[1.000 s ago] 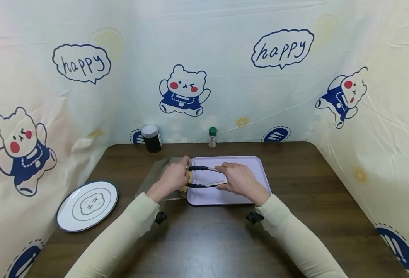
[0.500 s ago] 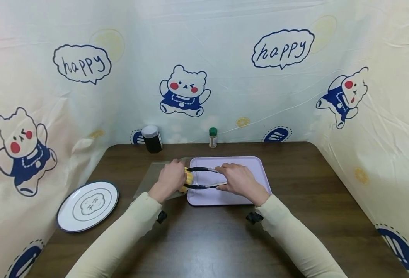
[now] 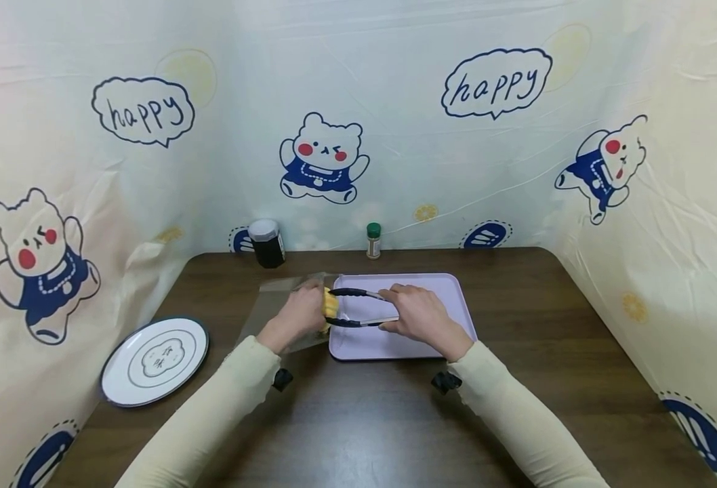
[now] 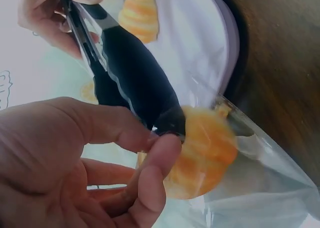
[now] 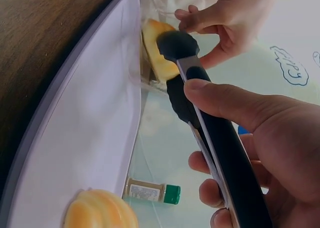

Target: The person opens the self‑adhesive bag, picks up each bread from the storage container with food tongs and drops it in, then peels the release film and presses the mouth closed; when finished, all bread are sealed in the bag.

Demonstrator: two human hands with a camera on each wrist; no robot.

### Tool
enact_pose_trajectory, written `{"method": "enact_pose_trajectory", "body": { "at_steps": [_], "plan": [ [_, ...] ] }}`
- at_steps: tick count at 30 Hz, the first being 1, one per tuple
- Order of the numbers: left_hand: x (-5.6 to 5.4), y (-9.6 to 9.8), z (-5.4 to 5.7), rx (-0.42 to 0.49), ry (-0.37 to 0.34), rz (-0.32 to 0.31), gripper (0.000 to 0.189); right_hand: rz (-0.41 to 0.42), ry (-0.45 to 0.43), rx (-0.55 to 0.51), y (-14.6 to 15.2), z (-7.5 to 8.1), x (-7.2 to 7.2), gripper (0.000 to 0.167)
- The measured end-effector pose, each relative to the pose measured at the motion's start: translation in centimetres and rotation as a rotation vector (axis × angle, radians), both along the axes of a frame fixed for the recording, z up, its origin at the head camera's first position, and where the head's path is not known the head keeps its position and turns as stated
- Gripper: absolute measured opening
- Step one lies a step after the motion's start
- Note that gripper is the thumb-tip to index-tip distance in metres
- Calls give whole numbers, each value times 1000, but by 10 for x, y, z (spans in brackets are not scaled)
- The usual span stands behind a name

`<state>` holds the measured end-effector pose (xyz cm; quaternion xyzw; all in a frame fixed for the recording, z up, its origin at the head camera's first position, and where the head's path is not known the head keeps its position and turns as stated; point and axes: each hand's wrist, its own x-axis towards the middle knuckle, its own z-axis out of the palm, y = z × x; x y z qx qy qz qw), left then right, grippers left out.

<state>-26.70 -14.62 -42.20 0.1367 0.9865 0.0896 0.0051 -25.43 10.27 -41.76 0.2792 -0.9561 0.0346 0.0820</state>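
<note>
My right hand [image 3: 419, 312] grips black-and-silver tongs [image 5: 220, 153], their black tips pointing left around a golden-yellow bread roll [image 4: 205, 153]. The roll lies at the mouth of a clear plastic bag [image 3: 273, 305], and the film covers part of it in the left wrist view. With thumb and fingertips, my left hand [image 3: 297, 312] pinches the bag's edge right beside the tong tips. A second ridged roll [image 4: 141, 15] sits on the lilac tray [image 3: 364, 346]; in the head view my right hand hides it.
At the table's back edge stand a dark jar with a grey lid [image 3: 267, 244] and a small green-capped shaker [image 3: 373, 241]. A white plate with a dark rim [image 3: 154, 362] lies at the left. Printed cloth [image 3: 395, 156] hangs behind the table.
My left hand's fingers have come down from the bag's far corner to beside the roll, and more of the roll shows. The film's far edge stands higher now. My right hand has barely moved.
</note>
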Motion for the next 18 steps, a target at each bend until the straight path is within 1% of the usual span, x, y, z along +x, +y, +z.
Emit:
{"method": "enact_pose_trajectory", "body": {
  "at_steps": [2, 4, 6, 9, 13, 15, 18],
  "plan": [
    [0, -1, 1, 8, 8, -25, 56, -13, 0, -7, -1, 0, 0, 63],
    [1, -1, 2, 10, -5, -34, 59, -14, 3, -1, -1, 0, 0, 63],
    [0, -1, 3, 5, -27, -31, 62, -1, 7, 6, -1, 1, 1, 64],
    [0, 1, 5, -11, -53, -15, 60, 29, 25, 19, -1, 1, 1, 64],
    [1, 1, 7, -27, -48, -25, 58, 57, 44, 17, -1, 2, 2, 63],
    [1, 1, 7, -37, -44, -40, 61, 60, 48, 15, -1, 1, 2, 63],
    [1, 1, 8, -26, -73, -30, 60, 60, 53, 22, -1, 1, 2, 63]
  ]
}}
